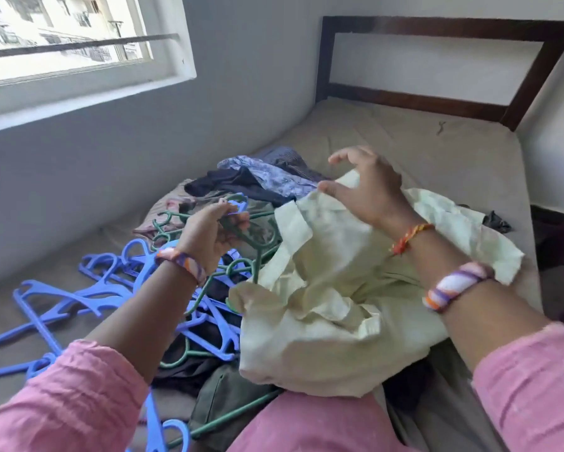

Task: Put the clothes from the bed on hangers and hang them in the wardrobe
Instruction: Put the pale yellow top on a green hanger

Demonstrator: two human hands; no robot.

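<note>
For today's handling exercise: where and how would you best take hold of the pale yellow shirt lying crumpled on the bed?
Probably the collar end of the pale yellow shirt, near the right hand, coming from above. That edge stands raised and folded at the far side, while the rest is bunched. The left hand already holds a green hanger.

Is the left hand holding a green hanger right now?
Yes, the left hand grips a green hanger lifted above the pile of hangers.
</note>
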